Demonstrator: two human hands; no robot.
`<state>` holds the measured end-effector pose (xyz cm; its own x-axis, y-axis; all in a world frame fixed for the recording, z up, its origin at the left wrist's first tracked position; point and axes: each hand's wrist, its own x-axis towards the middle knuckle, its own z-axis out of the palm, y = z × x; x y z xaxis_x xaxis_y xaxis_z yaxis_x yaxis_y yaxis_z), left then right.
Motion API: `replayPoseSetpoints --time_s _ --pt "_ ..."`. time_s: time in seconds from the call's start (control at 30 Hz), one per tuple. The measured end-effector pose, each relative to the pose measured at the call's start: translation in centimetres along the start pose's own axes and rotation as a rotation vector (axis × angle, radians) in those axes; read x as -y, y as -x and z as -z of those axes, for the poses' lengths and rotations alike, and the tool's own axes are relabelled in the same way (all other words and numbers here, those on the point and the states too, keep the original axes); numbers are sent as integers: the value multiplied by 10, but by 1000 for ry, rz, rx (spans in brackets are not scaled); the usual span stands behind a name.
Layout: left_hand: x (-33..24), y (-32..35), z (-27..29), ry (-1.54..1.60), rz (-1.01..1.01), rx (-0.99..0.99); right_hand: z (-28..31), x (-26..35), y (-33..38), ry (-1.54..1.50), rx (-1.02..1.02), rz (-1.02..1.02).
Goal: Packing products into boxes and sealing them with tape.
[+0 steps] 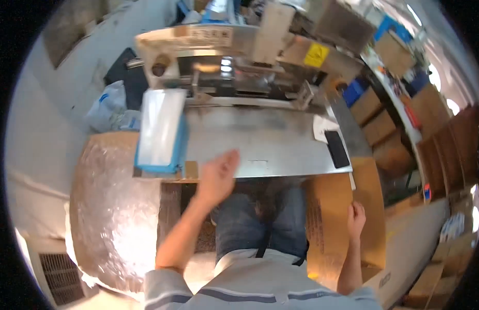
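Note:
My left hand (pixel 218 177) is over the front edge of a metal worktop (pixel 249 135), its slightly blurred fingers stretched toward the upper right, with nothing visible in them. To its upper left, a stack of clear plastic bags or film (pixel 161 121) lies in a blue tray (pixel 157 166). My right hand (pixel 356 219) hangs lower right, above an open cardboard box (pixel 330 222). Its fingers are curled, and whatever they may hold is hidden. A dark phone (pixel 336 149) lies at the worktop's right edge, against a white piece (pixel 324 127).
A box of crumpled clear plastic (pixel 115 201) stands at my left. Along the worktop's back runs a metal machine (pixel 244 77) bearing a yellow warning label (pixel 316 54). Cardboard boxes (pixel 376 116) and a cluttered shelf (pixel 405 106) line the right. A white bag (pixel 109 106) sits back left.

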<state>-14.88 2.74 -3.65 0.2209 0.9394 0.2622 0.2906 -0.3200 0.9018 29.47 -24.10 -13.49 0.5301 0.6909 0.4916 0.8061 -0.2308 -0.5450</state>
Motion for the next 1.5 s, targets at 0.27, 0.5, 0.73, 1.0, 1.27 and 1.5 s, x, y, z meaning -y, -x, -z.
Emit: replayPoseSetpoints --time_s 0.27,0.5,0.73,1.0,1.27,1.5 --pt "125 -95 212 -736 53 -513 -6 20 47 -282 168 -185" --pt "108 -107 196 -479 32 -519 -37 56 12 -257 212 -153" --pt "83 -99 193 -634 -154 -585 -86 145 -62 -493 371 -67" --pt "-37 -39 108 -355 -225 -236 -113 298 -133 -563 389 430" --pt "-80 43 6 142 71 119 -92 291 -133 -727 996 281" --pt "-77 63 -52 208 397 73 -84 251 -112 -727 215 518"
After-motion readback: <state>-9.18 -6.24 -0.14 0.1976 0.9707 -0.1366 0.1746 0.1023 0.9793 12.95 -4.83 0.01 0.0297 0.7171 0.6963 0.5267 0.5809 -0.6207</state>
